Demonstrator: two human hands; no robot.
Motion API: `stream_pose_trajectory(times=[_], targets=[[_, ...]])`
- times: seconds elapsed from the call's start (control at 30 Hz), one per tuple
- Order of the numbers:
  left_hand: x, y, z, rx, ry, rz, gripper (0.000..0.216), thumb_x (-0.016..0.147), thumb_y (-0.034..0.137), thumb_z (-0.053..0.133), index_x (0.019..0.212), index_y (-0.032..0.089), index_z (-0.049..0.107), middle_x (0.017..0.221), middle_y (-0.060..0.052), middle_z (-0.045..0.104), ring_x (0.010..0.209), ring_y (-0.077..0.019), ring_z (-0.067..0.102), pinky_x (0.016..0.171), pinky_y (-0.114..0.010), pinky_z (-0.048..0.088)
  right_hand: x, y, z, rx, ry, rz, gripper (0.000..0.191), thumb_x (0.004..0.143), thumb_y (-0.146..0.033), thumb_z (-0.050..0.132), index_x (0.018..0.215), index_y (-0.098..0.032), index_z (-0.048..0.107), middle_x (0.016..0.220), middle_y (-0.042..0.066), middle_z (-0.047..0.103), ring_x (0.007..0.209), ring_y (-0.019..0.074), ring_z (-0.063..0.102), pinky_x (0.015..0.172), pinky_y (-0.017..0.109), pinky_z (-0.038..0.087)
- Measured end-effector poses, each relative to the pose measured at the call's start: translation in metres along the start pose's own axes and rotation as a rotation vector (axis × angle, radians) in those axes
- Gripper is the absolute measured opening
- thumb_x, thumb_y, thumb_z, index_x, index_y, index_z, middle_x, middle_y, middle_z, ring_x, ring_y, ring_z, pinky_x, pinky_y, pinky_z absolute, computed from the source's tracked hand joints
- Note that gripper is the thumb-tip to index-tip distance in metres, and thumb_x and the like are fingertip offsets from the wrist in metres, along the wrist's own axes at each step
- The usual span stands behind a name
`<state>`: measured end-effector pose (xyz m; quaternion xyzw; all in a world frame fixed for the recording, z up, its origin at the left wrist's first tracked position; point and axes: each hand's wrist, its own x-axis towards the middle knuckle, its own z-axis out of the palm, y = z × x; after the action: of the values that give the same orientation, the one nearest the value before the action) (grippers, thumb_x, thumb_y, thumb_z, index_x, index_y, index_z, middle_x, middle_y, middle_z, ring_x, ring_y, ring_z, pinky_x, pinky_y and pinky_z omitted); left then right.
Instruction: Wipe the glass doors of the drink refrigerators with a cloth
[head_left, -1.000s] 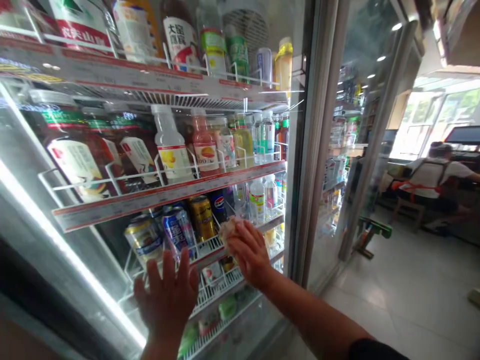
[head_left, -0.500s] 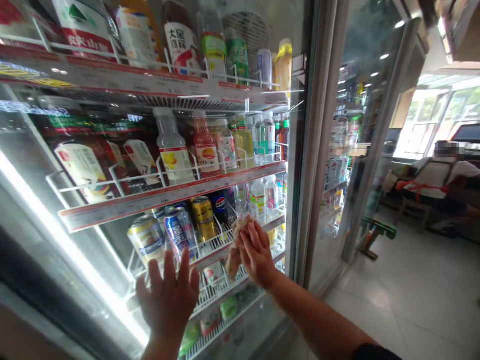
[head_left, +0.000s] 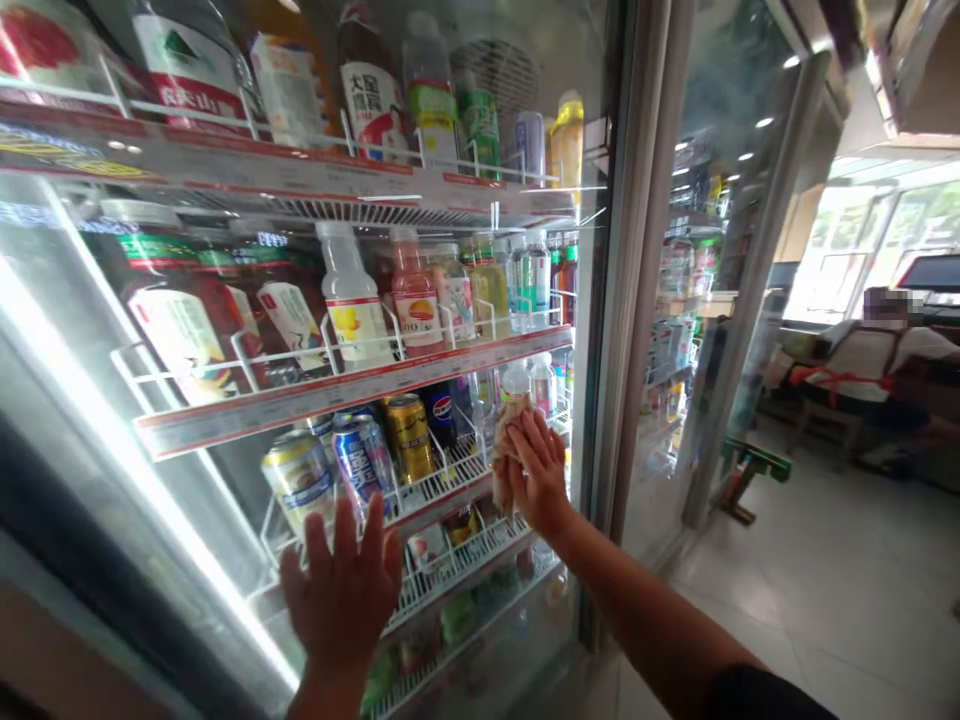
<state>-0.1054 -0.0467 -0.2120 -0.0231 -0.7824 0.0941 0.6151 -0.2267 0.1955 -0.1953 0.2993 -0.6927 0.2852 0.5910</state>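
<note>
My left hand (head_left: 343, 590) lies flat against the glass door (head_left: 187, 520) of a drinks fridge, fingers spread and holding nothing. My right hand (head_left: 537, 472) presses a crumpled pale cloth (head_left: 504, 452) onto the same glass, further right near the door's metal frame (head_left: 626, 300). The cloth bunches under the palm and fingers. Behind the glass, cans (head_left: 364, 460) and bottles (head_left: 352, 300) stand on wire shelves with red-edged price strips.
A second glass fridge door (head_left: 720, 300) continues to the right. Beyond it a person in a white shirt (head_left: 870, 360) sits on a bench by bright windows. A green-topped stool (head_left: 750, 470) stands on the pale tiled floor (head_left: 810, 580).
My right hand has slid the cloth rightward and upward across the glass towards the frame. My left hand has stayed flat in about the same place.
</note>
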Motion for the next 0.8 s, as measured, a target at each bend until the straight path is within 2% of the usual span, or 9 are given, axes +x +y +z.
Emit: stream_pose_trajectory(times=[0.1, 0.3, 0.5, 0.7, 0.8], targets=[[0.0, 0.001, 0.0, -0.001, -0.004, -0.007, 0.076, 0.093, 0.031, 0.064, 0.159, 0.025, 0.027, 0.167, -0.008, 0.018, 0.157, -0.0259, 0.006, 0.125, -0.048, 0.003, 0.01, 0.008, 0.0, -0.01, 0.05, 0.029, 0.061, 0.099, -0.014, 0.049, 0.157, -0.026, 0.034, 0.156, 0.01, 0.048, 0.151, 0.0242, 0.036, 0.117, 0.048, 0.037], [-0.001, 0.001, 0.0, 0.01, 0.0, -0.006, 0.075, 0.093, 0.032, 0.063, 0.159, 0.027, 0.027, 0.167, -0.007, 0.02, 0.156, -0.0258, 0.008, 0.126, -0.047, 0.004, -0.013, 0.023, 0.002, -0.017, 0.059, 0.112, 0.057, 0.099, -0.014, 0.049, 0.154, -0.025, 0.039, 0.154, 0.015, 0.049, 0.147, 0.0278, 0.041, 0.112, 0.053, 0.044], [-0.001, 0.001, -0.001, 0.033, 0.001, -0.003, 0.077, 0.092, 0.032, 0.064, 0.159, 0.027, 0.026, 0.167, -0.006, 0.018, 0.156, -0.0261, 0.009, 0.126, -0.048, 0.006, -0.003, 0.05, -0.001, -0.013, 0.144, 0.211, 0.054, 0.101, -0.02, 0.049, 0.154, -0.026, 0.039, 0.156, 0.016, 0.046, 0.145, 0.0309, 0.044, 0.109, 0.058, 0.046], [-0.001, 0.0, -0.001, 0.039, 0.007, 0.006, 0.077, 0.092, 0.03, 0.064, 0.159, 0.025, 0.028, 0.166, -0.009, 0.021, 0.156, -0.0271, 0.009, 0.126, -0.049, 0.006, -0.024, 0.059, 0.0, 0.027, 0.133, 0.318, 0.052, 0.102, -0.023, 0.047, 0.154, -0.029, 0.041, 0.157, 0.015, 0.045, 0.143, 0.0301, 0.046, 0.11, 0.059, 0.047], [0.0, 0.001, -0.001, 0.028, 0.005, 0.004, 0.076, 0.093, 0.031, 0.063, 0.159, 0.025, 0.027, 0.166, -0.009, 0.02, 0.156, -0.0268, 0.008, 0.126, -0.05, 0.006, -0.025, 0.064, -0.001, 0.054, 0.147, 0.371, 0.05, 0.103, -0.025, 0.046, 0.152, -0.027, 0.044, 0.156, 0.016, 0.045, 0.143, 0.0299, 0.047, 0.111, 0.058, 0.047]])
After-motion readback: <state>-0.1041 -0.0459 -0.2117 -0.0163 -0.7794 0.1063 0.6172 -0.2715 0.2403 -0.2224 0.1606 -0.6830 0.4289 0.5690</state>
